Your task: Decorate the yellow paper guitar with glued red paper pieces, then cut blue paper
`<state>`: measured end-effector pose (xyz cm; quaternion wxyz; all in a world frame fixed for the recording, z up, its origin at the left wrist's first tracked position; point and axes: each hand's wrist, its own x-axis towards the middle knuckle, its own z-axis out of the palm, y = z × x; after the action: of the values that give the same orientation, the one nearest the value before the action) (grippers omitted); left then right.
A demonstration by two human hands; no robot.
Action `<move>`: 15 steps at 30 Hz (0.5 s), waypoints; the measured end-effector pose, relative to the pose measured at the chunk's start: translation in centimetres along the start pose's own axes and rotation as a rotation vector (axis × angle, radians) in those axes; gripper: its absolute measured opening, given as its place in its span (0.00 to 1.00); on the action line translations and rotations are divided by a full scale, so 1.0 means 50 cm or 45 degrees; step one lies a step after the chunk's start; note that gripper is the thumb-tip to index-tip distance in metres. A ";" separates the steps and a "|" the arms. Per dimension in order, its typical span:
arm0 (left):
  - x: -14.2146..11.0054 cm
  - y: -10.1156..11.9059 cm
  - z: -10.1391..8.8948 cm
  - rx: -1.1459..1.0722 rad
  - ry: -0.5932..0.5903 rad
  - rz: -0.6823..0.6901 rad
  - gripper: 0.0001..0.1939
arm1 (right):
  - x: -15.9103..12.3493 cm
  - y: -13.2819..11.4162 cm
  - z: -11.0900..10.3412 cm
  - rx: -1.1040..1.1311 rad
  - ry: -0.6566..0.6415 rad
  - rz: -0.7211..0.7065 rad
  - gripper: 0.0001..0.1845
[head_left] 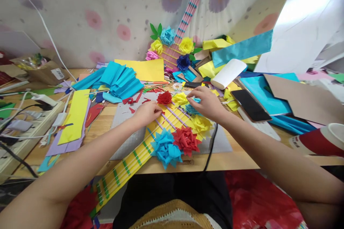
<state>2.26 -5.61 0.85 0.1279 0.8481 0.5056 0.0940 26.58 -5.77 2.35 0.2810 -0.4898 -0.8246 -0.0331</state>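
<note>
A yellow paper guitar (129, 162) lies on a grey mat (126, 114), its neck pointing toward me at lower left. Paper flowers ring its body: red (164, 97), yellow (180, 98), a large blue one (165, 147) and a large red one (186, 139). My left hand (146, 112) rests closed on the guitar body's left edge, pinching near the strings. My right hand (205, 102) is curled over a small blue paper flower (192, 108) on the body's far right side, fingertips pressed on it.
A pink paper guitar (185, 18) with flowers leans on the wall behind. Folded blue paper (120, 78), yellow sheets (75, 114), a phone (250, 104), a white roll (228, 73), a power strip (40, 121), a black cable (211, 150) and a red cup (319, 139) crowd the wooden table.
</note>
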 end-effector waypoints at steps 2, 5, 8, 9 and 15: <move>0.002 0.000 -0.002 -0.049 -0.008 -0.039 0.13 | 0.000 0.006 -0.007 -0.013 0.050 0.009 0.11; 0.006 -0.004 0.000 -0.163 -0.013 -0.135 0.14 | 0.006 0.021 -0.032 -0.048 0.153 0.072 0.11; 0.011 -0.012 0.005 -0.295 -0.002 -0.253 0.14 | 0.012 0.039 -0.067 -0.073 0.245 0.178 0.10; 0.012 -0.014 0.007 -0.337 -0.007 -0.288 0.14 | 0.013 0.045 -0.077 -0.080 0.267 0.215 0.10; 0.017 -0.027 0.022 -0.582 -0.032 -0.430 0.12 | -0.004 0.088 -0.099 -0.038 0.365 0.431 0.12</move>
<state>1.84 -4.38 -0.57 0.3358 0.7021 0.6039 0.1724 32.43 -5.31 5.45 0.3897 -0.6157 -0.6816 -0.0669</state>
